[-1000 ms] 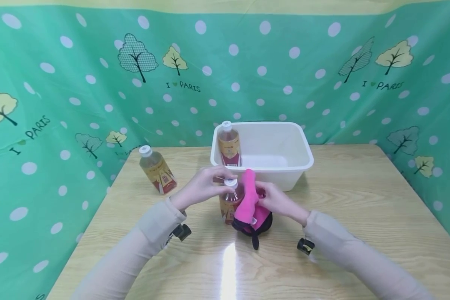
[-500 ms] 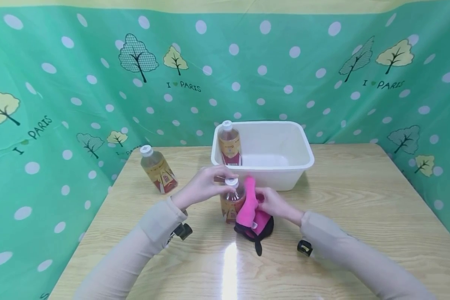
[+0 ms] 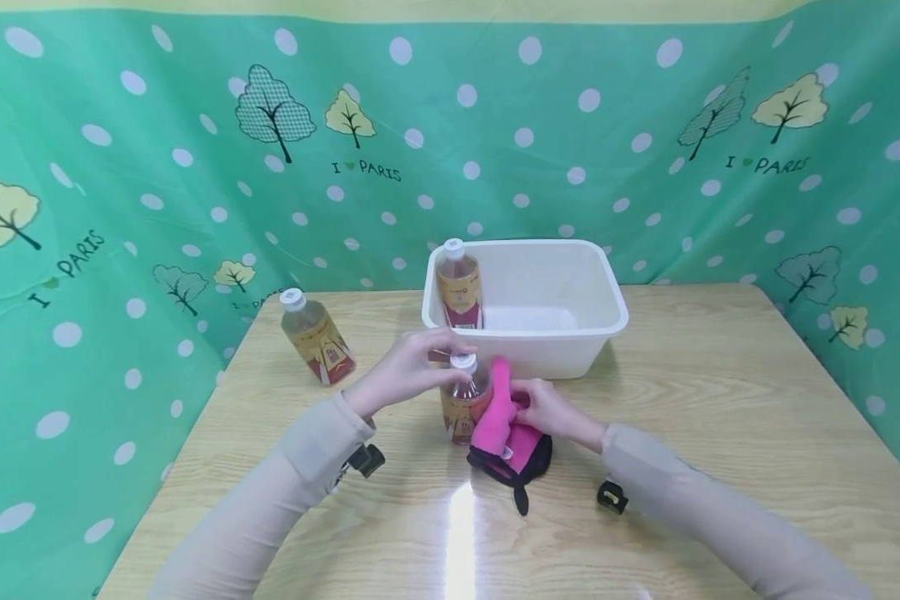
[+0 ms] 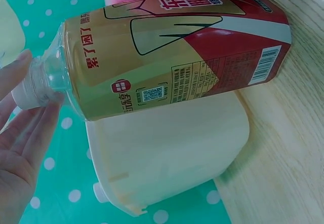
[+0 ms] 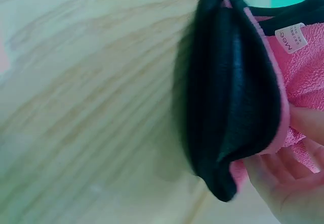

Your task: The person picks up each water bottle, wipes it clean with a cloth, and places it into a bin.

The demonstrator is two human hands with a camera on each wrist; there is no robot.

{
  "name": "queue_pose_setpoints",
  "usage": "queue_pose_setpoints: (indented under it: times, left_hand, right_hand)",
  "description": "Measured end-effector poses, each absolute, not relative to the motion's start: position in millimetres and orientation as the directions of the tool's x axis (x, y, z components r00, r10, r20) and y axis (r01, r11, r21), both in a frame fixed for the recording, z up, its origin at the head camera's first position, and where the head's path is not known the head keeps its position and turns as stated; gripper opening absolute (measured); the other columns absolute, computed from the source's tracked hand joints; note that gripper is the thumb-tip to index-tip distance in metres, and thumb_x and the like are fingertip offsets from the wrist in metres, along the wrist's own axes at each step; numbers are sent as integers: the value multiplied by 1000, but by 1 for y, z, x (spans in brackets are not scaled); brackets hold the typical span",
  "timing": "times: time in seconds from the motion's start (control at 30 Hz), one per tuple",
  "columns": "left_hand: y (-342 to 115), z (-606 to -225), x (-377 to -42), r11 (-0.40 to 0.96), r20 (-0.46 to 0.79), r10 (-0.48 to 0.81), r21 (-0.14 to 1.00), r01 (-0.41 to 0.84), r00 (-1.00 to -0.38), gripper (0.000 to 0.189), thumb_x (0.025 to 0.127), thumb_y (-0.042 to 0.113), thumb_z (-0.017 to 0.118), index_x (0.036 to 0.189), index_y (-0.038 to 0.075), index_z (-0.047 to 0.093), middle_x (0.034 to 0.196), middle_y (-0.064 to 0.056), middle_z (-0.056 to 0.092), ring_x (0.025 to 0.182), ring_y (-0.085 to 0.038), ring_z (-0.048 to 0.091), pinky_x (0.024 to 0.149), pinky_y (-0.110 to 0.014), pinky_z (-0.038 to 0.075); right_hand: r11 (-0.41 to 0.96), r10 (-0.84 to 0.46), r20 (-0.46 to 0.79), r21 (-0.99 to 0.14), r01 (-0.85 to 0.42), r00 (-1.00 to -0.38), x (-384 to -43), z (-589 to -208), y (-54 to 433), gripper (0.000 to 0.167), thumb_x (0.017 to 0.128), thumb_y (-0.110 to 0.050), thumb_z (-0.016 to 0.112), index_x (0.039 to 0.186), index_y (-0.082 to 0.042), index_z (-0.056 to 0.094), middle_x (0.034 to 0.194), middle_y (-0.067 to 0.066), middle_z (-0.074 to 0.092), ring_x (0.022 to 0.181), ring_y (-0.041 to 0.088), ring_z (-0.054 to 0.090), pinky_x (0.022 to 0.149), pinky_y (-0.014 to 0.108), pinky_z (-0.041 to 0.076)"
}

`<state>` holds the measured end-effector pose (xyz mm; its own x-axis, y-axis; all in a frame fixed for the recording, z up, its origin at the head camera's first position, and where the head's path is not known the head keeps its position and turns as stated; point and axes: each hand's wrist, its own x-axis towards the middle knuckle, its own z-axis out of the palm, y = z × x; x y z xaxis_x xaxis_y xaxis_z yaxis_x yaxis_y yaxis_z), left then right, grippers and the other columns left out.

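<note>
In the head view my left hand (image 3: 418, 367) pinches the white cap of a plastic drink bottle (image 3: 461, 417) with a tan and red label. The bottle (image 4: 177, 57) stands upright on the table in front of the white bin. My right hand (image 3: 549, 408) grips a folded pink terry cloth (image 3: 498, 417) with black edging and a dangling loop. Its upper part leans along the bottle's right side. The right wrist view shows the cloth's dark trim (image 5: 233, 92) and a small white tag (image 5: 291, 38), with fingers and thumb on the pink fabric.
A white plastic bin (image 3: 551, 283) stands behind my hands, with another bottle (image 3: 459, 292) upright in its left end. A third bottle (image 3: 318, 340) stands at the left of the wooden table (image 3: 720, 375). Behind hangs a green dotted curtain (image 3: 532, 108).
The pink cloth has slid down a little along the bottle, and its lower end and loop have shifted slightly right and toward me. The left hand stays on the cap.
</note>
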<state>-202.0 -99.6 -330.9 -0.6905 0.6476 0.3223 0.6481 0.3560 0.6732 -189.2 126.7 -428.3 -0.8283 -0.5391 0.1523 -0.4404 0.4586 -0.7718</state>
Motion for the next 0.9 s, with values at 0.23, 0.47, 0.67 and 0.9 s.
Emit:
queue_pose_setpoints:
  times: [0.23, 0.47, 0.67, 0.9]
  left_hand:
    - [-100, -330, -203, 360, 314, 645, 679, 640, -697, 31, 72, 8, 72, 101, 1, 63, 98, -8, 64, 88, -15, 60, 76, -18, 50]
    - [-99, -330, -204, 362, 316, 641, 679, 638, -700, 31, 71, 8, 72, 100, 1, 63, 97, -8, 64, 88, -15, 59, 76, -17, 50]
    - [-100, -330, -203, 364, 311, 640, 684, 633, -703, 31, 71, 8, 72, 100, 1, 63, 97, -7, 64, 87, -15, 59, 75, -17, 50]
    - [-101, -332, -201, 359, 299, 643, 696, 622, -705, 32, 71, 9, 72, 101, 1, 63, 96, -7, 64, 87, -16, 59, 75, -19, 51]
  right_hand:
    - [394, -522, 205, -803, -447, -828, -185, -405, 129, 15, 71, 11, 60, 83, 2, 59, 82, 14, 63, 76, 23, 62, 66, 22, 53]
    - [396, -511, 205, -806, -440, -835, -182, -382, 129, 14, 72, 10, 58, 80, -1, 57, 78, 9, 60, 73, 17, 58, 64, 23, 52]
    - [395, -509, 175, -822, -409, -843, -183, -380, 127, 14, 73, 10, 58, 83, 0, 58, 80, 10, 61, 77, 20, 60, 66, 22, 53]
    - [390, -520, 163, -828, -403, -838, -184, -384, 126, 16, 73, 9, 60, 87, 1, 59, 81, 9, 60, 80, 21, 60, 68, 22, 53]
